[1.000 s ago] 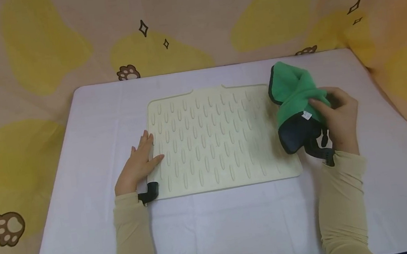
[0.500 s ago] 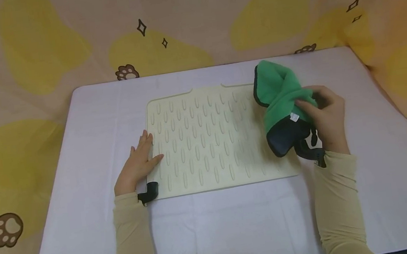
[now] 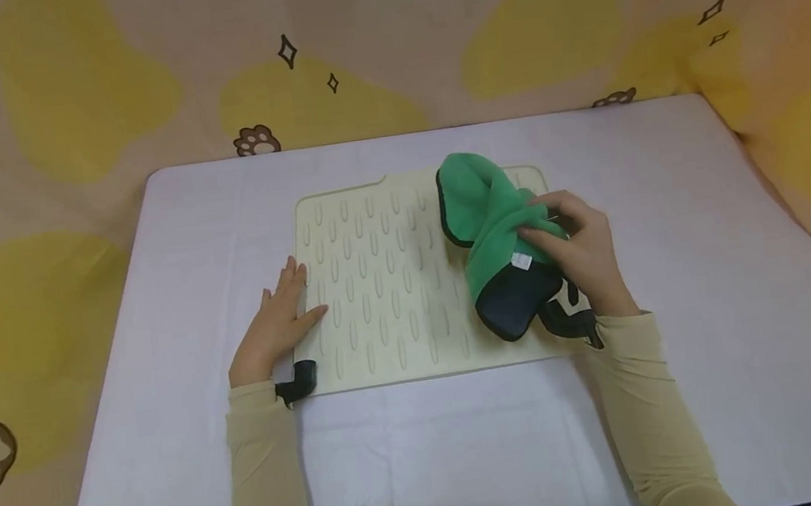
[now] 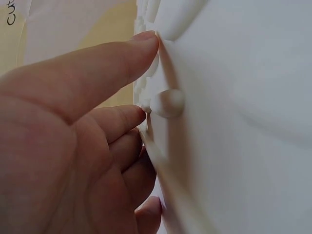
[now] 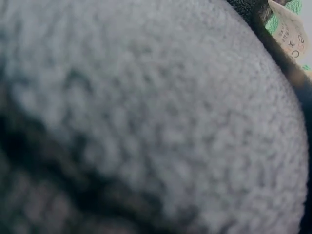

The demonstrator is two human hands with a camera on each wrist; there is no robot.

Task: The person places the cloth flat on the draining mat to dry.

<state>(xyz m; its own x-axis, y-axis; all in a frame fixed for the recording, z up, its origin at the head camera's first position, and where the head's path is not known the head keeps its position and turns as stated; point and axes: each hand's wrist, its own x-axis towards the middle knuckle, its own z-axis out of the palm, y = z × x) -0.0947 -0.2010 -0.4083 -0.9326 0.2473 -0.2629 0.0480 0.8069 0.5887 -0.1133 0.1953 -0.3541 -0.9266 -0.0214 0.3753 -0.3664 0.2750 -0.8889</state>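
A bunched cleaning cloth [image 3: 491, 251], green on one face and dark on the other with a small white tag, is pinched by my right hand [image 3: 581, 245] over the right half of a cream mat [image 3: 380, 289] with raised oval ridges. Whether the cloth touches the mat cannot be told. Its fuzzy grey face [image 5: 185, 97] fills most of the right wrist view, hiding the right fingers there. My left hand [image 3: 273, 328] rests on the mat's left edge, thumb and fingers spread. In the left wrist view, the left fingertips meet the ridged mat edge [image 4: 168, 105].
A white-covered table [image 3: 427, 442] lies under the mat. Behind and beside it hangs a patterned yellow-and-beige curtain [image 3: 367, 49]. Black wrist mounts sit at the left cuff [image 3: 296, 382] and right cuff [image 3: 571, 322]. Some hair shows at the bottom edge.
My right hand has carried the cloth leftward from the mat's right edge towards its middle, and slightly nearer to me in the last half second. The left hand has stayed in place.
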